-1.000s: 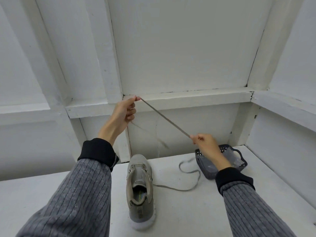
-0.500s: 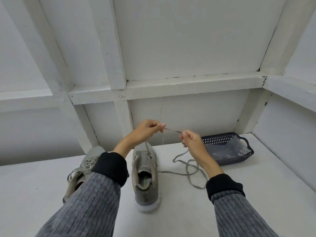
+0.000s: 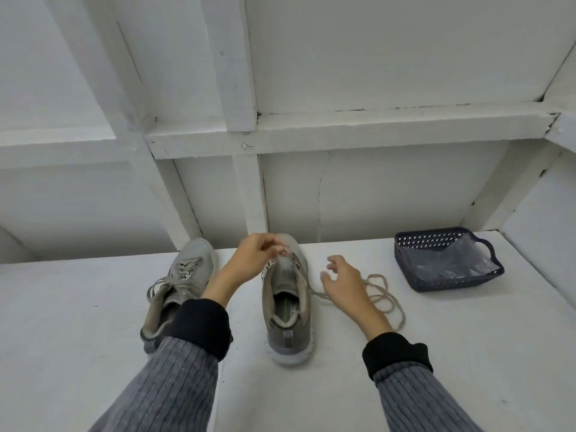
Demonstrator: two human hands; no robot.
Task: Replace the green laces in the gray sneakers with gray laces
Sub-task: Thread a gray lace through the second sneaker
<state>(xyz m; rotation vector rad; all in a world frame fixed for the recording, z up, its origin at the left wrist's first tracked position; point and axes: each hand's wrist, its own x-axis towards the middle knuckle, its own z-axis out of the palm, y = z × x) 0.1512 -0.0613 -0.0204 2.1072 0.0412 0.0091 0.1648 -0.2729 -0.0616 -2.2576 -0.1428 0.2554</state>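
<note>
Two gray sneakers stand on the white table [image 3: 436, 353], toes toward the wall. The right sneaker [image 3: 288, 310] has its tongue bare, and a gray lace [image 3: 381, 294] runs from its right side into loose loops on the table. My left hand [image 3: 254, 258] hovers over that shoe's front eyelets, fingers pinched on the lace's end. My right hand [image 3: 343, 283] floats just right of the shoe above the loops, fingers spread and holding nothing. The left sneaker [image 3: 180, 275] is laced with a gray lace and is partly hidden by my left sleeve.
A dark blue perforated basket [image 3: 405, 263] with a clear plastic bag inside sits at the back right of the table. White wall panels and beams rise right behind the shoes. A side wall closes the right edge.
Both hands dropped from holding the lace stretched in the air. My left hand came down to the right sneaker's eyelets, and my right hand let go of the lace. The view tilted down.
</note>
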